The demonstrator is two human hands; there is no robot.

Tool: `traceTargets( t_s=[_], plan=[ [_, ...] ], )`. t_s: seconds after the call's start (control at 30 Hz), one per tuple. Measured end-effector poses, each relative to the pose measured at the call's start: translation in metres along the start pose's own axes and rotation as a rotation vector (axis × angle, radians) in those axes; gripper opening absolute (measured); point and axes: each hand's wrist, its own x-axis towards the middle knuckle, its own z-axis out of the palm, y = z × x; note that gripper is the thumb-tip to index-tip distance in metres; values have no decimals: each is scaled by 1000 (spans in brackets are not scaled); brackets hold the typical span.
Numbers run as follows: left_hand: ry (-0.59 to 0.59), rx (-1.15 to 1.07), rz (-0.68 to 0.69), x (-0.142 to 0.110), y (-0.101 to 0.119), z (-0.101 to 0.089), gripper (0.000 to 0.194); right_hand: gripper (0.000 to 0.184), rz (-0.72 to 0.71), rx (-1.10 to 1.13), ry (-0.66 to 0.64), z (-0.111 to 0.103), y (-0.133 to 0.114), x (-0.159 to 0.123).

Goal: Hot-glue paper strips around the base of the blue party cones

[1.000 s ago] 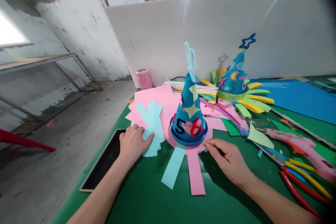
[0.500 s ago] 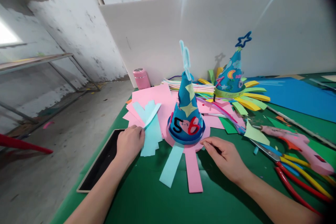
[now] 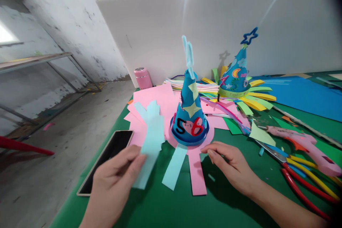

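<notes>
My left hand (image 3: 113, 178) pinches a light blue paper strip (image 3: 145, 164) and holds it above the green table (image 3: 171, 206), near the phone (image 3: 107, 160). More light blue strips (image 3: 153, 124) lie stacked on pink paper (image 3: 157, 99) beyond it. A blue cone hat (image 3: 190, 114) with yellow stars and the numbers 5 and 6 stands on a pink disc. One light blue strip (image 3: 175, 166) and one pink strip (image 3: 197, 172) stick out from under that disc. My right hand (image 3: 231, 165) rests with curled fingers at the disc's right edge, touching it.
A second decorated cone hat (image 3: 236, 74) with yellow and green strips stands behind. A pink glue gun (image 3: 307, 146), scissors (image 3: 291, 171) and paper scraps lie at the right. A pink cup (image 3: 142, 77) stands by the white board. Blue paper (image 3: 304, 96) covers the far right.
My left hand took one light blue strip off the stack and drew it toward me, away from the pink paper. My right hand stayed at the disc's edge.
</notes>
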Motion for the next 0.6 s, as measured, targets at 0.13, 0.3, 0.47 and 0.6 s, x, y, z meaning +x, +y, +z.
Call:
traceTargets(
  t_s=[0.13, 0.3, 0.47, 0.6],
  plan=[
    [-340, -210, 62, -19, 17, 23, 8, 46, 85, 471, -243, 7, -9, -7],
    [-572, -227, 2, -17, 30, 53, 21, 27, 177, 672, 18, 9, -7, -6],
    [-712, -295, -149, -7, 34, 68, 31, 23, 161, 589, 276, 4, 1, 1],
    [-751, -368, -183, -2, 36, 79, 21, 28, 177, 593, 350, -2, 5, 6]
  ],
)
